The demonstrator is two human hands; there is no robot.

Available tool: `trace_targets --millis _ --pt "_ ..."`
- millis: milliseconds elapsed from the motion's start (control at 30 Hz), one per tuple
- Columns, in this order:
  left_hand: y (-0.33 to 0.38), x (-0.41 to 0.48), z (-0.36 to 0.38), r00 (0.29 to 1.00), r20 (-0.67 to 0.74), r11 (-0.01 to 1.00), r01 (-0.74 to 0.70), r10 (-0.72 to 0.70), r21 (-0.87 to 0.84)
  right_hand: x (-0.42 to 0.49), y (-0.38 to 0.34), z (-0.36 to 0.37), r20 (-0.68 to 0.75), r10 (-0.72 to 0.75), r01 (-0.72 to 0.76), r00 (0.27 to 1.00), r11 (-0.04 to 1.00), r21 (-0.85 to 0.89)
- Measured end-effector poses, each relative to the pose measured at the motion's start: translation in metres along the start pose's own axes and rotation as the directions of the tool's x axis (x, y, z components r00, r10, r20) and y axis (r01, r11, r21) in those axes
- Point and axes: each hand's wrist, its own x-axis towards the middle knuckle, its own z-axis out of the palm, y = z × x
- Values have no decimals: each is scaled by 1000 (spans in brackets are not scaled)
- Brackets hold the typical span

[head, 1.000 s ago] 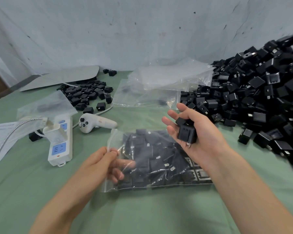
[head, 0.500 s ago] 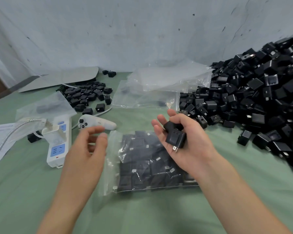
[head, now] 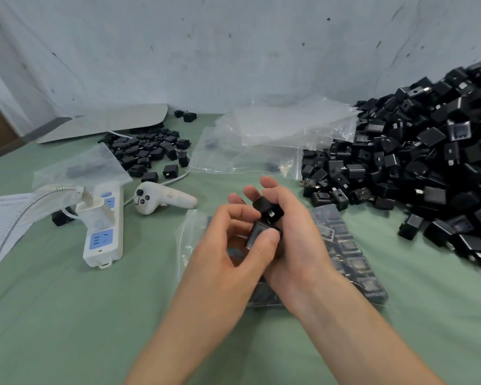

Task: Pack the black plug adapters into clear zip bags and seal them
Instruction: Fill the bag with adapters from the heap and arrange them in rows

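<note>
Two black adapters (head: 271, 212) were held in the cupped right hand (head: 300, 245), just above the filled zip bag (head: 353, 262). The lower one was pinched by the left hand (head: 231, 251). A firm pinch was needed so none were dropped.

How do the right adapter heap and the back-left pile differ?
The heap of black plug adapters on the right is far larger and stacked high; the small pile of black adapters at back left lies low and spread out. Both sit loose on the green cloth.
</note>
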Motion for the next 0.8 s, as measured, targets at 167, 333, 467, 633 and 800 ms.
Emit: trace_targets --millis 167,333,467,633,800 --pt "-15 11 -72 939 -319 991 110 -129 -75 8 -22 -13 -12 -103 102 995 994 -25" --pt "-61 7 -98 843 -354 909 412 -404 -57 15 -40 -28 -75 -122 118 990 992 -49" --pt "-64 11 -82 861 -232 886 464 -453 -11 17 -39 -33 -88 -122 118 989 992 -54" --pt "-60 13 -65 887 -187 897 438 -423 51 16 -36 -34 -88 -107 103 990 993 -51" --pt "-60 14 -52 911 -214 919 380 -353 101 17 -36 -32 -103 -109 103 989 993 -56"
